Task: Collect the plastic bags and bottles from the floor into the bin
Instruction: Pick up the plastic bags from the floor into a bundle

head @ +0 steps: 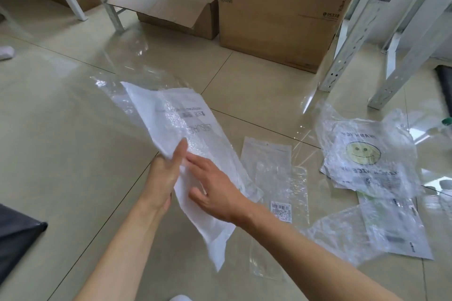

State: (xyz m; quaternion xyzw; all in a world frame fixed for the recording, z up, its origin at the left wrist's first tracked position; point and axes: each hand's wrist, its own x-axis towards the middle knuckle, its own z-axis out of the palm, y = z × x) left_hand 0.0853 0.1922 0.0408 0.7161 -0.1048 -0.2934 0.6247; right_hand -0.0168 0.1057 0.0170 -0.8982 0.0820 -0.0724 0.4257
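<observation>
Evidently, head view only:
Left hand (164,176): thumb and fingers pinch the edge of a white plastic mailer bag (181,144), lifted off the floor, probably so loose pieces gather into one bundle.
Clear film (137,80): rides behind the mailer bag, seemingly in the same pinch.
Right hand (215,187): fingers spread, palm against the mailer bag's face, holding nothing; likely steadying it.
Floor litter: a smiley-face bag (367,154), a flat clear sleeve (276,171) and crumpled bags (381,225) lie to the right, well apart from both hands.
Bottle (440,127): green-capped, at the far right edge.
Bin: perhaps the dark shape (17,234) at lower left; cannot tell.
</observation>
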